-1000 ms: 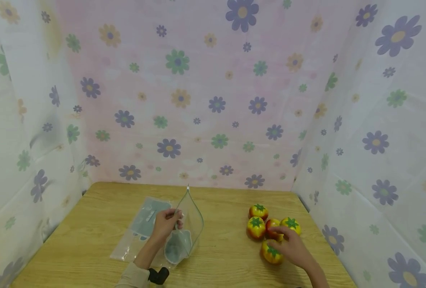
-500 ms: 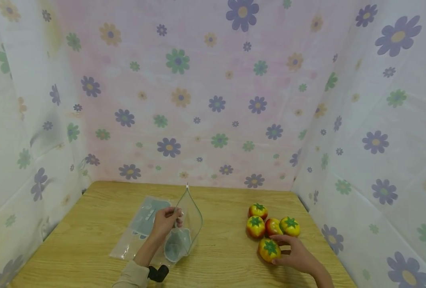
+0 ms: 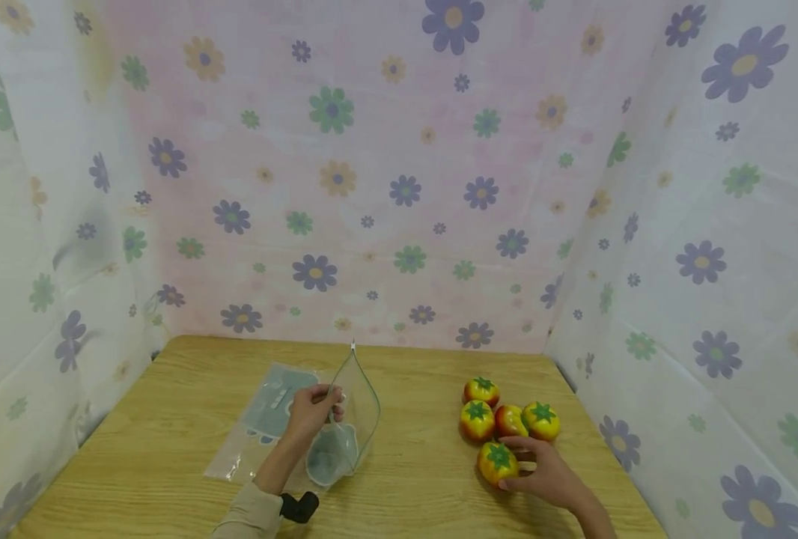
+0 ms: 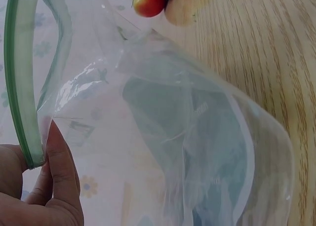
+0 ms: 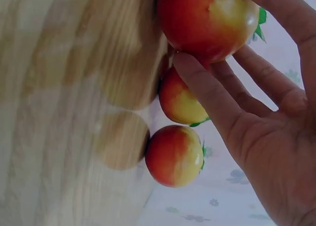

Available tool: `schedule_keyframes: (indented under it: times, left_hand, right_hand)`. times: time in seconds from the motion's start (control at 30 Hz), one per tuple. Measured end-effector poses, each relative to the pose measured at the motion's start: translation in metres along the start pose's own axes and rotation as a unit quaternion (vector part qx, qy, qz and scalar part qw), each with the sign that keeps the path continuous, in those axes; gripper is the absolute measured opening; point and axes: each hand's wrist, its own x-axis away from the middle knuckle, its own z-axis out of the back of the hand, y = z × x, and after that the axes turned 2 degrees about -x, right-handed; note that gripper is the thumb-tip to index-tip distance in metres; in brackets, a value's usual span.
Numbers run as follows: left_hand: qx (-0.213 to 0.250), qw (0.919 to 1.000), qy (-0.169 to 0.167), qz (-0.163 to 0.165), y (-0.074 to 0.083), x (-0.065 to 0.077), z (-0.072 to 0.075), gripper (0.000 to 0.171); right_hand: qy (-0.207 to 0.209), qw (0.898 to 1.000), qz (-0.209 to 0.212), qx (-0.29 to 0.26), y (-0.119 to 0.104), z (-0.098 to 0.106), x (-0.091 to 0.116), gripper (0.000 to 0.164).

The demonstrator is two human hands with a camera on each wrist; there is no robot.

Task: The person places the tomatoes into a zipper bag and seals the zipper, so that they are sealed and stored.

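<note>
Left hand [image 3: 313,413]: pinching the edge of a clear zip bag [image 3: 348,430], mouth gaping pretty wide
Right hand [image 3: 549,473]: got the closest fruit [image 3: 495,464] between thumb and fingers
Other fruit [image 3: 477,421]: four, bunched just behind, right side of table [image 3: 412,494]
Flat bag [image 3: 281,400]: lying left of the zip one

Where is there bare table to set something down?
Bare table shows between the open bag and the fruits, and left of the flat bag. Crowded: the right side, where the right hand holds the nearest fruit beside four others, and around the left hand, gripping the open bag.
</note>
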Motion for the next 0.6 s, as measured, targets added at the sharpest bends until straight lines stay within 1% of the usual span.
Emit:
schedule_keyframes:
  times: [0.1,0.4,0.5,0.6]
  left_hand:
    - [-0.001,1.0,-0.002,0.002,0.0,-0.001,0.0,0.028]
    - [0.005,1.0,-0.003,0.006,-0.001,-0.003,-0.001,0.028]
    - [0.013,0.9999,-0.006,0.007,-0.001,-0.001,0.0,0.029]
    - [0.02,0.9998,-0.009,0.0,0.0,0.001,0.001,0.031]
  right_hand:
    - [0.014,1.0,-0.013,0.003,0.0,-0.003,0.0,0.067]
    - [0.058,0.995,-0.077,-0.007,-0.006,-0.009,-0.001,0.07]
    - [0.067,0.994,-0.084,-0.003,-0.006,-0.011,-0.001,0.07]
    - [0.074,0.994,-0.085,-0.001,-0.006,-0.013,-0.002,0.069]
